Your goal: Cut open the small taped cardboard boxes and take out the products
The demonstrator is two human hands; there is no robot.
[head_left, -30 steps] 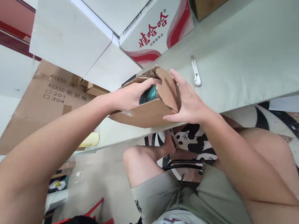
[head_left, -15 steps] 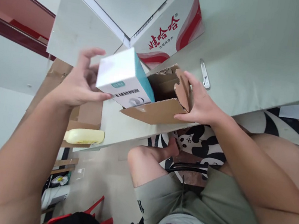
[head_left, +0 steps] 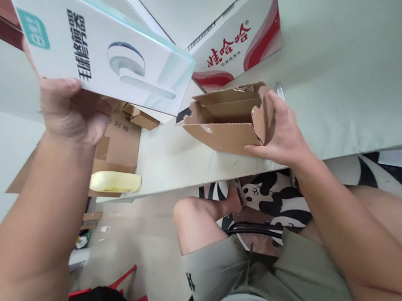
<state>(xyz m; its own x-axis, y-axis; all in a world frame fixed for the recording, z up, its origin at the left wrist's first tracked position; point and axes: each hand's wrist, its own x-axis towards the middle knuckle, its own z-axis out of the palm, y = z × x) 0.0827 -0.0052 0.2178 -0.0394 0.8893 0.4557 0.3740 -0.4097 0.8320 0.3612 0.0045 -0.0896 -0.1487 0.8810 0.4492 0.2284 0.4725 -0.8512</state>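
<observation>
My left hand (head_left: 69, 112) grips a white and teal product box (head_left: 95, 50) with a printed picture of a handheld device, raised up close to the camera at the upper left. My right hand (head_left: 283, 135) rests on the end of an open brown cardboard shipping box (head_left: 224, 123) lying on the pale table (head_left: 349, 82); its fingers are curled around the torn flap. The brown box looks hollow inside.
A large white carton with red lettering (head_left: 236, 49) stands behind the brown box. A small white utility knife (head_left: 278, 89) lies just beyond my right hand. A yellow bottle (head_left: 115, 182) lies at the table's left edge near flattened cardboard (head_left: 122, 143). My knees are below.
My left hand pulled the white and teal box out of the brown box and lifted it up to the left, toward the camera. My right hand stayed on the brown box.
</observation>
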